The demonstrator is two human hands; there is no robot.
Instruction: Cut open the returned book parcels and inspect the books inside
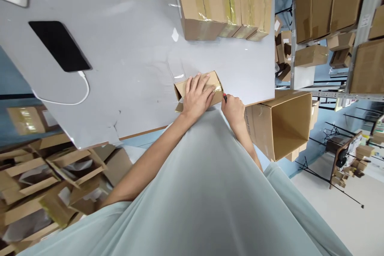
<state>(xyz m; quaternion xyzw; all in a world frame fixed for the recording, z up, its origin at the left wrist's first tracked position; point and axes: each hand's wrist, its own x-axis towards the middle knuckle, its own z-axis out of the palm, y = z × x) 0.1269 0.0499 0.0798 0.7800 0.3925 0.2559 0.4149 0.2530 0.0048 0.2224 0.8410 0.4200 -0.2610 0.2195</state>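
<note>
A small cardboard box [213, 77] lies near the front edge of the grey table, a strip of shiny tape across it. Its left end shows a dark gap beside a flap. My left hand [196, 98] rests flat on top of the box with its fingers spread. Wrapped round a utility knife [225, 97] with a red and black tip of handle, my right hand [234, 108] is at the box's right end. The knife's front end is against the box's edge near the tape; most of its handle is hidden in my fist.
Several taped boxes [207, 28] stand in a row at the table's back. A black phone [60, 44] with a white cable [87, 92] lies to the left. An open carton [261, 124] is right of the table. Open boxes [33, 192] crowd the lower left; shelves [322, 64] stand at right.
</note>
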